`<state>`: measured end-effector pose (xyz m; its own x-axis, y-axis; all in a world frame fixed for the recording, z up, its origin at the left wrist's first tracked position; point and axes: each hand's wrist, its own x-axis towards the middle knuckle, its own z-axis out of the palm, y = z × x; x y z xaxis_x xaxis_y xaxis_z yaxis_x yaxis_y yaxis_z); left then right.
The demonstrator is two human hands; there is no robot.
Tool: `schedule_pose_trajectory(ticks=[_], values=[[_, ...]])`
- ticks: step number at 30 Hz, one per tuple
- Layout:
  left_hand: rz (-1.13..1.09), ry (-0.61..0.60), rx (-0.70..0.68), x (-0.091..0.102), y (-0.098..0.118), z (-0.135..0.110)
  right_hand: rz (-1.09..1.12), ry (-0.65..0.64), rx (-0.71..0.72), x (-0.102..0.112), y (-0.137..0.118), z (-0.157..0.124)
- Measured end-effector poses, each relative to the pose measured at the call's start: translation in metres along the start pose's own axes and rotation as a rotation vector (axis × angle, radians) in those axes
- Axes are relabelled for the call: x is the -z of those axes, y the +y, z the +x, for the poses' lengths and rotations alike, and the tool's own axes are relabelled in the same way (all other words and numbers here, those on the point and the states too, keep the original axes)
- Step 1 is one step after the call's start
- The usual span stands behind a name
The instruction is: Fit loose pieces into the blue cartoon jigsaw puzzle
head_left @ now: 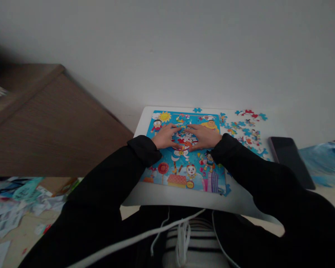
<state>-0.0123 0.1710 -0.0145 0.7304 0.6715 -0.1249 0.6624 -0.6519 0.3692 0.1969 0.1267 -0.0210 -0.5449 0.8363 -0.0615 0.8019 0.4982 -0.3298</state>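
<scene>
My left hand point(164, 136) and my right hand point(205, 136) lie flat side by side on a colourful cartoon jigsaw puzzle point(181, 167), their fingertips nearly meeting at its middle. Neither hand visibly holds a piece, though the palms hide the puzzle's centre. The blue-backed puzzle has a sun and cartoon characters on it. A loose blue piece point(197, 110) lies just beyond its far edge. To the right sits a scattered group of loose puzzle pieces point(248, 128).
The puzzle rests on a white table point(237, 197). A dark smartphone point(292, 162) lies at the table's right side. A brown wooden surface point(53, 126) stands to the left, a wall rises behind, and papers point(5, 212) litter the floor at lower left.
</scene>
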Motion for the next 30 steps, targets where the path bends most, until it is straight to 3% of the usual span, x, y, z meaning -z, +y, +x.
schedule_pose_trajectory(ticks=[6, 9, 11, 14, 15, 18, 20, 21, 25, 30], values=[[-0.041, 0.024, 0.028, -0.005, -0.003, 0.000, 0.024, 0.010, 0.015, -0.003, -0.004, -0.003], [-0.060, 0.041, 0.027, -0.006, -0.005, -0.002, 0.020, 0.044, -0.007, 0.007, -0.013, -0.021], [-0.068, 0.049, 0.011, -0.005, -0.005, -0.005, 0.022, 0.114, -0.019, 0.020, -0.017, -0.050], [-0.056, 0.028, 0.006, -0.003, -0.002, -0.011, -0.006, 0.291, -0.130, 0.036, -0.014, -0.119], [-0.043, 0.017, 0.013, -0.002, 0.000, -0.013, -0.035, 0.344, -0.223, 0.037, -0.011, -0.146], [0.012, -0.002, 0.038, -0.003, 0.006, -0.018, -0.209, 0.549, -0.706, 0.024, 0.003, -0.227], [0.046, -0.006, 0.043, -0.004, 0.010, -0.020, -0.274, 0.643, -0.894, 0.005, 0.013, -0.271], [0.059, -0.008, 0.043, -0.004, 0.011, -0.020, -0.298, 0.631, -0.934, -0.006, 0.017, -0.289], [0.086, -0.021, 0.033, -0.004, 0.014, -0.019, -0.266, 0.531, -0.958, -0.039, 0.027, -0.323], [0.097, -0.006, 0.049, -0.002, 0.013, -0.017, -0.218, 0.548, -0.995, -0.037, 0.028, -0.320]])
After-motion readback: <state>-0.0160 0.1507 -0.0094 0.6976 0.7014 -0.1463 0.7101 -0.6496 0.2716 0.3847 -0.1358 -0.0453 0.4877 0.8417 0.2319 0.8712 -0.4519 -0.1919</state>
